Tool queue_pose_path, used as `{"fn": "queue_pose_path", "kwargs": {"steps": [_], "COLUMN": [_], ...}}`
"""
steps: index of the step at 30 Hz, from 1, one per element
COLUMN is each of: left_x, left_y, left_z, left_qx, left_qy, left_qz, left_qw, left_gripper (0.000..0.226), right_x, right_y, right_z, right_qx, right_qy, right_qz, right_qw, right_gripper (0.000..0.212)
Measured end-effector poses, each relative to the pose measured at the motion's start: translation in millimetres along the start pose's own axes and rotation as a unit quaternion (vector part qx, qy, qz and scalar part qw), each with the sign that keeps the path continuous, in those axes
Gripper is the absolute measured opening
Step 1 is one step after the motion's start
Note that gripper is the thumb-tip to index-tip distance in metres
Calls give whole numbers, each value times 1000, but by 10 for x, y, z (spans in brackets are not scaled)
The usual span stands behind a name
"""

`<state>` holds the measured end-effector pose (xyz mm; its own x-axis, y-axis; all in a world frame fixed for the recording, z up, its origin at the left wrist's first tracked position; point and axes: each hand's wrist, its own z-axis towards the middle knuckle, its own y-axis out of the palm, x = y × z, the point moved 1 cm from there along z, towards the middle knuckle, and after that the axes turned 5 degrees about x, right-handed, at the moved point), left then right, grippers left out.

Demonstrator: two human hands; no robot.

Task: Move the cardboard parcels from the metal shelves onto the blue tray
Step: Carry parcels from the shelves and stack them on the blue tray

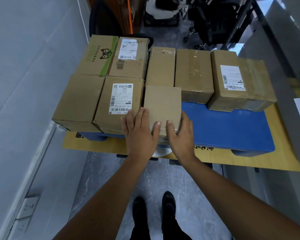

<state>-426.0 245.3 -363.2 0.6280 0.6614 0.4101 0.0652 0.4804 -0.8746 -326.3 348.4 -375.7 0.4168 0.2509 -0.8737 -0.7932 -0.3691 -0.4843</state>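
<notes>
L hand (139, 130) lies flat, fingers straight, pressing along the left top edge of the small plain parcel (162, 103), thumb over its top. R hand (180, 134) grasps the same parcel, thumb on top and fingers curled down its right side. Whether L is really clamping or just steadying, I can't tell from my feed.

The parcel sits at the front of the blue tray (229, 125), touching the labelled parcel (119, 101) on its left.

Progress, my read: well along. Parcels fill the tray's left half and run across the back, incl. a big labelled box (239, 82) at far right. The front right of the tray is bare blue, so there's room for a few more. Shelves aren't in view, so no idea how many are left there. Both hands are on this parcel and it isn't let go yet, so I judge the placement nearly done.
</notes>
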Motion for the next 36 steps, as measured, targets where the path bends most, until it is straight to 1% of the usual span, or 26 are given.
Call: {"fn": "queue_pose_path", "kwargs": {"steps": [3,5,8,12,14,17,19,21,24,29,32,34,36], "left_x": [-9,-31,-56,81,231,565,827,1076,1427,1996,2347,2487,2623], "left_y": [-29,-74,-181,-298,-294,-220,-169,-148,-159,-302,-464,-549,-722], "left_z": [1,-23,-69,-141,-225,-466,-709,-977,-1409,-2306,-3092,-3521,-4215], "left_qx": [-10,-12,-8,-2,-15,-57,-90,-125,-178,-239,-266,-286,-310], "left_qy": [11,27,50,109,147,206,239,261,312,420,470,485,518], "left_qz": [2,2,-21,-81,-122,-168,-179,-190,-215,-243,-266,-269,-273], "left_qw": [1000,1000,999,991,981,962,950,938,908,841,798,782,749], "left_gripper": [73,73,70,63,60,59,61,65,73,77,80,81,79], "right_x": [4,10,40,128,209,361,468,566,681,829,919,923,929], "right_y": [-30,-72,-203,-527,-754,-1185,-1519,-1842,-2307,-3001,-3411,-3608,-3871], "right_z": [4,-20,-101,-271,-419,-767,-1092,-1432,-1983,-3157,-4045,-4494,-5229], "right_qx": [-16,-27,-16,41,83,145,181,216,274,348,391,399,419], "right_qy": [3,24,50,66,73,93,98,107,132,168,191,201,219], "right_qz": [4,16,20,11,4,-1,-21,-36,-57,-95,-124,-142,-165], "right_qw": [1000,999,998,997,994,985,978,970,951,918,892,883,866], "right_gripper": [60,68,73,69,67,69,71,68,67,65,64,67,68]}}
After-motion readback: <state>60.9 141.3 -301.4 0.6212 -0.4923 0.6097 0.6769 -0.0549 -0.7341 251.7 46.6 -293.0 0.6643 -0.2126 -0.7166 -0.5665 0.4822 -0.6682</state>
